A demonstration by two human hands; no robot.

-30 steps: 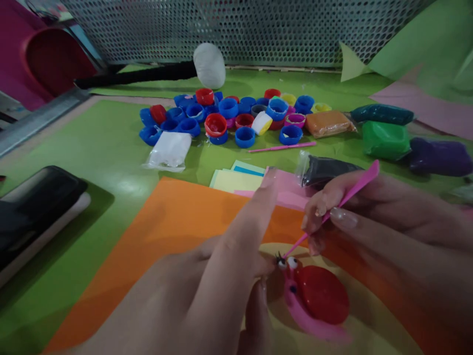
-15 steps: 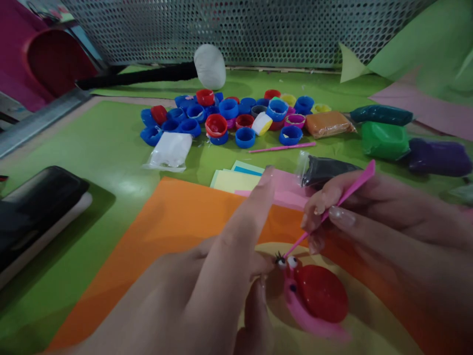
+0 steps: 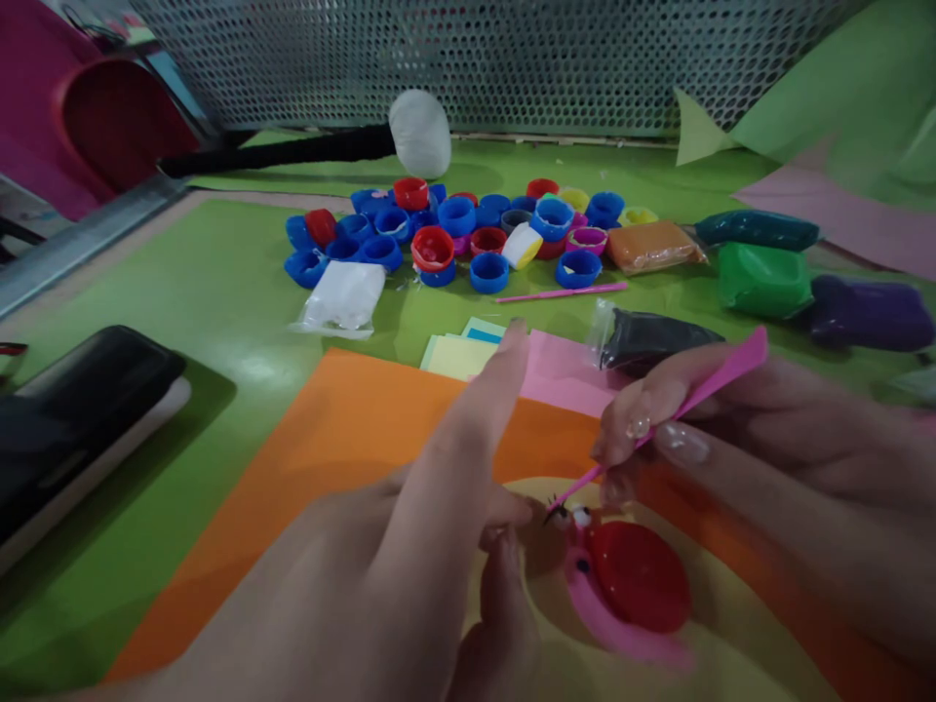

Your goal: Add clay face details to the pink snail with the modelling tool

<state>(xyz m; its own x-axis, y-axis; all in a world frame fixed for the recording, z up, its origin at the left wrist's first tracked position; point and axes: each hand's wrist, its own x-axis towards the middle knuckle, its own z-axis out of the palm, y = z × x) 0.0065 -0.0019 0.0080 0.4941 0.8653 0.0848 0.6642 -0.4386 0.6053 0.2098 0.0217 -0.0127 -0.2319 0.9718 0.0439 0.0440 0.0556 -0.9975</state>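
Note:
My right hand (image 3: 702, 439) pinches a thin pink modelling tool (image 3: 721, 375) between thumb and fingers. Its narrow tip meets small black clay lashes (image 3: 557, 509) above the snail's left eye. The snail figure has a pink clay body (image 3: 604, 619), two white-and-black eyes on stalks and a red bottle-cap shell (image 3: 640, 575). It lies on a round yellow paper (image 3: 556, 648) over an orange sheet (image 3: 292, 468). Left of the snail, my left hand (image 3: 409, 546) has its index finger stretched out and its other fingertips just short of the eye; nothing shows in them.
Many blue, red and pink bottle caps (image 3: 488, 273) cluster at the back. Bagged clay lies around: white (image 3: 343, 295), black (image 3: 658, 336), orange (image 3: 654, 246), green (image 3: 764, 278) and purple (image 3: 870, 312). A second pink tool (image 3: 562, 292) rests before the caps. A black case (image 3: 88, 419) is at left.
The tool's tip has shifted slightly left, onto the lashes, which now stand at a different angle. My left fingertips have drawn back a little from the eye.

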